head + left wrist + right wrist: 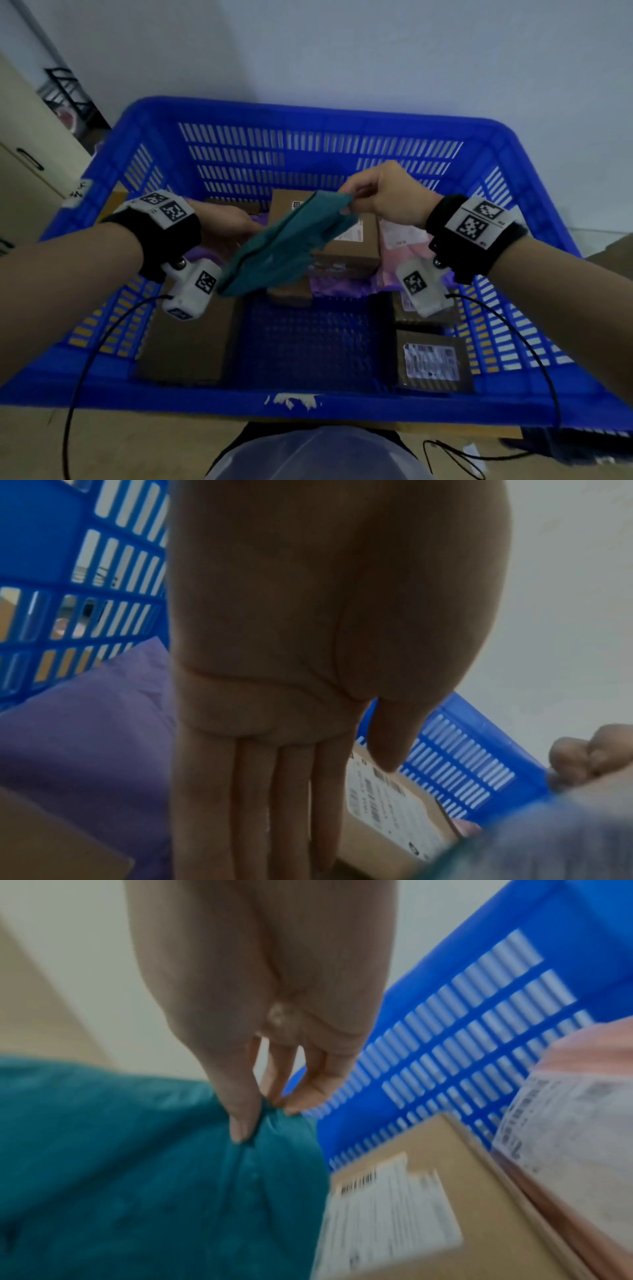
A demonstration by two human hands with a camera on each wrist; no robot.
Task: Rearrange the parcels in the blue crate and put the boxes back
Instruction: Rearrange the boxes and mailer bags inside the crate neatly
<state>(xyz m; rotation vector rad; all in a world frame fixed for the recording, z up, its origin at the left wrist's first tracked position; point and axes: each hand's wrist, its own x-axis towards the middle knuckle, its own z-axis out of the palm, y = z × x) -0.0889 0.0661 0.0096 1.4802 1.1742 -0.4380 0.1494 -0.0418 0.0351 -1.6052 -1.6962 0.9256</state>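
Head view, nearest first: the near rim of the blue crate [205,401] carries a scrap of white torn tape, and just inside it lie a plain brown box [186,339] on the left and a dark flat box with a white label [432,363] on the right, with bare mesh floor between them, probably cleared as room for restacking. Above that gap hangs the teal soft parcel [284,246], slack and tilted, its low end toward the left wrist and its high corner at the right hand [383,195]. The right wrist view shows why it droops: thumb and fingertips [240,1123] pinch only one gathered corner of the teal bag, so the rest sags under its own weight. The left hand [226,222] is flat, fingers straight and together, holding nothing; from the left wrist view it reaches over a purple soft parcel [85,737] toward a labelled carton [394,804], likely to steady or shift what lies beneath while the teal one is held clear. Whether those fingers touch anything I cannot tell. Farther back stand stacked brown cartons with shipping labels [349,246] in the middle and a pink soft parcel [400,253] to their right, close to the slotted far wall
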